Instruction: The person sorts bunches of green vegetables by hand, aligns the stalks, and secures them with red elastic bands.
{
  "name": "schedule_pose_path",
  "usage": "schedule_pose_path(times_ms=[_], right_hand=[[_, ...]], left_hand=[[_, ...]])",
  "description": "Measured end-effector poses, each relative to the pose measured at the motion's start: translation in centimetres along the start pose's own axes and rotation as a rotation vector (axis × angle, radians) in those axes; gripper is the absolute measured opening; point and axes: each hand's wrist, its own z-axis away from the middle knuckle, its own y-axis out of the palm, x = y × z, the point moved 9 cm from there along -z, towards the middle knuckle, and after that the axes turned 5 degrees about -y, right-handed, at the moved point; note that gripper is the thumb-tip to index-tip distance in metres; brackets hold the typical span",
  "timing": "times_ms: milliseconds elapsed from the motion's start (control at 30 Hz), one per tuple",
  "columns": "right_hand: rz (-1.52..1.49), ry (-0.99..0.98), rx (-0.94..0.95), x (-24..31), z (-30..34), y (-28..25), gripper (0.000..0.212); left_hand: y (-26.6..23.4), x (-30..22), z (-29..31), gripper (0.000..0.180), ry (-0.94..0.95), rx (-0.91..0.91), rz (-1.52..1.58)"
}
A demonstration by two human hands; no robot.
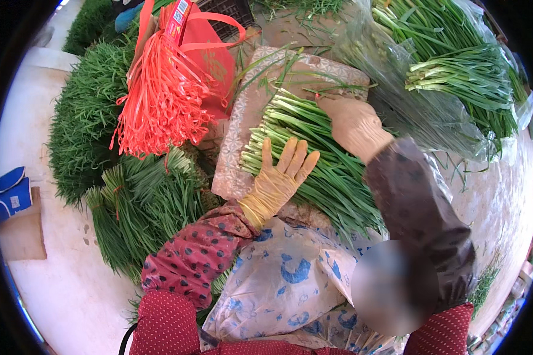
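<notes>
A loose batch of Chinese chives (331, 160) lies across a low board with a patterned cover (234, 154), pale stem ends to the left. My left hand (275, 186), in a yellow rubber glove, rests on the stems with its fingers spread. At the far right side of the batch is my right hand (355, 124), in a tan glove, its fingers curled in. A small red bit shows at its fingertips; what it belongs to is hard to make out. Stray chive leaves (284, 65) litter the board's far end.
Red plastic ties (166, 100) hang beside a red bag (216, 65) at the far left. Stacked chives (95, 112) and tied bundles (160, 207) stand along the left. More chives (456, 71) lie on clear plastic sheeting (385, 71) at right. A patterned apron (278, 278) covers my lap.
</notes>
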Motion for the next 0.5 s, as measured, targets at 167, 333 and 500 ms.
schedule_pose_path(times_ms=[167, 333, 500], right_hand=[[0.114, -0.091, -0.201, -0.1, -4.2, 3.1, 0.045], [0.147, -0.165, 0.098, 3.4, -4.2, 6.5, 0.031], [-0.558, -0.05, -0.339, 0.0, -1.4, 6.4, 0.035]], left_hand=[[0.5, -0.1, -0.4, 0.063, -0.03, 0.001, 0.021], [1.3, 0.3, 0.0, 0.058, -0.063, -0.004, 0.102], [2.3, 0.1, -0.8, 0.057, -0.064, 0.086, 0.101]])
